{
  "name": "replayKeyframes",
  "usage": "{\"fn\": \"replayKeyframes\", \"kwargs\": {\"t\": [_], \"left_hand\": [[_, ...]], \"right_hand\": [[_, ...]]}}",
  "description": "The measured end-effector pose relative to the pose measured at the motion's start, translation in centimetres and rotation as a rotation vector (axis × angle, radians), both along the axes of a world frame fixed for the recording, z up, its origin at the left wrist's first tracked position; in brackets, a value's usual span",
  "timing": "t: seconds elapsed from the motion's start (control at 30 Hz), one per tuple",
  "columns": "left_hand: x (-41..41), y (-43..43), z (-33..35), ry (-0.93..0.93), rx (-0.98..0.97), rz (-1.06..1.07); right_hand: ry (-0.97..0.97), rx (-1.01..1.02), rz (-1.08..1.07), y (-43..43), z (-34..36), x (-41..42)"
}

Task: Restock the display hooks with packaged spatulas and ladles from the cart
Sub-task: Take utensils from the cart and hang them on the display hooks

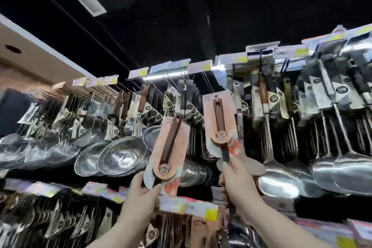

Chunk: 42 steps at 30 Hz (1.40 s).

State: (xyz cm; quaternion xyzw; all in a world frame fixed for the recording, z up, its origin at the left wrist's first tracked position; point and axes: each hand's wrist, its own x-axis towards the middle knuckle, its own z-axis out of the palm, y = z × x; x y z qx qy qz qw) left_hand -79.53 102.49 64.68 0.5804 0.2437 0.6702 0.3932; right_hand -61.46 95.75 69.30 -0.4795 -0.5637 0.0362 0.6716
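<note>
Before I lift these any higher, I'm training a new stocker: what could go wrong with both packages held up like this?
1. The right hand grips the right package only at its lower end, so the tall card could tip while it is aimed at a hook.
2. The left package leans in the left hand; it might knock the hanging strainers.
3. The crowded ladles could snag the card.

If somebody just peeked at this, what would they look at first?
Probably the two pink-carded utensils held up in the middle, one in the left hand and a higher one in the right hand. Next come the shiny mesh strainers hanging at left and the big steel ladles at right.
</note>
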Motion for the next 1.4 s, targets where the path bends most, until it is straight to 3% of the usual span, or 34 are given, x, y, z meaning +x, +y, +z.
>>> {"fn": "replayKeyframes", "kwargs": {"t": [0.3,0.8,1.4], "left_hand": [[-0.3,9.0,4.1,0.06,0.111,-0.152],[2.7,14.8,9.6,-0.101,0.182,-0.169],[4.4,17.1,10.0,-0.086,0.19,-0.19]], "right_hand": [[0.107,0.024,-0.113,6.1,7.6,-3.3],[0.155,0.111,-0.079,11.3,15.1,-2.2],[0.18,0.069,0.0,13.3,13.3,-2.9]]}}
